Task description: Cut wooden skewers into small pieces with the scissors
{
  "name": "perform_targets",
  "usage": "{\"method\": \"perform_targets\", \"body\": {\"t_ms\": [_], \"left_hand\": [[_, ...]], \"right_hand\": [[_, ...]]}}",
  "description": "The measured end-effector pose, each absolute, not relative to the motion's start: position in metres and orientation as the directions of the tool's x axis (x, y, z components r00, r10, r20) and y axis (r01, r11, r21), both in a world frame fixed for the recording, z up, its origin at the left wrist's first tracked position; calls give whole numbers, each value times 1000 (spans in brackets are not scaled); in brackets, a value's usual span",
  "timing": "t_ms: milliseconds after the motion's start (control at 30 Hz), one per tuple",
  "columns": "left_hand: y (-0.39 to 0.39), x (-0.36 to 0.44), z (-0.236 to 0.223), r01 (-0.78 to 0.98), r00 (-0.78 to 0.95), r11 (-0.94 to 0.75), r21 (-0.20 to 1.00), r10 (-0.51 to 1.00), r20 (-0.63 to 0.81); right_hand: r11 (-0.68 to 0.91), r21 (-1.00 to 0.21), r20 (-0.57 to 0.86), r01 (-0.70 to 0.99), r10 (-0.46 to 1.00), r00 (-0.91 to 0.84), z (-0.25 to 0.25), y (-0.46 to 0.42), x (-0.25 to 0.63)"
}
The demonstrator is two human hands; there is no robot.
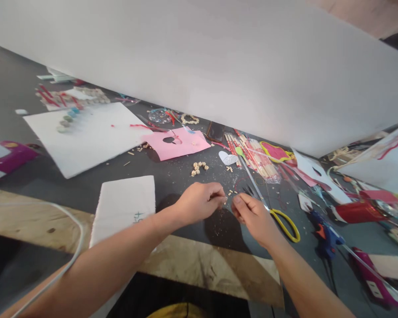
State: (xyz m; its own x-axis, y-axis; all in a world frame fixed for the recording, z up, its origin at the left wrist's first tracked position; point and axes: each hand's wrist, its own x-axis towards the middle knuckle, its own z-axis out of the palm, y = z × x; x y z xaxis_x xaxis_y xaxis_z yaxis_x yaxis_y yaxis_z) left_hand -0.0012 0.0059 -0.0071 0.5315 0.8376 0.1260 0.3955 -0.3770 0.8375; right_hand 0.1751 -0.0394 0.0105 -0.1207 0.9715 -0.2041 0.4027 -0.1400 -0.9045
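Close together over the dark table (172,194), my left hand (200,202) and my right hand (252,216) both have their fingertips pinched. A tiny pale piece shows at the tips of my left hand; its kind is unclear. Whatever my right hand may hold is hidden by its fingers. Short pale stick bits (231,193) lie just beyond the gap between the hands. A cluster of small cream-coloured balls (197,169) sits farther back. Beside my right wrist is a pair of scissors with yellow handles (293,234). Pale crumbs are scattered beneath the hands.
Pink paper (164,149) with a cut hole and a white sheet (69,159) lie behind. Bundled sticks (252,154) rest near the wall. At right are a blue glue gun (330,234) and a magenta power strip (368,274). A white cable (81,234) crosses my left forearm.
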Motion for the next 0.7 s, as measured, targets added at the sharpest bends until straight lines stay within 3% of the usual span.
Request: {"method": "perform_targets", "body": {"t_ms": [167, 267, 433, 567, 700], "left_hand": [[12, -5, -11, 600, 447, -448, 663, 875, 187], [14, -4, -17, 621, 502, -516, 591, 840, 206], [16, -2, -28, 609, 566, -578, 544, 797, 212], [13, 1, -25, 477, 526, -567, 672, 796, 299], [7, 4, -14, 251, 573, -243, 937, 817, 58]], "right_hand": [[-76, -838, -142, 540, 986, -82, 14, -39, 190], [0, -725, -90, 689, 991, -95, 15, -43, 194], [52, -683, -51, 728, 992, -119, 8, -49, 195], [128, -646, 39, 752, 990, -136, 5, -50, 192], [295, -568, 235, 768, 953, -191, 10, -51, 186]]}}
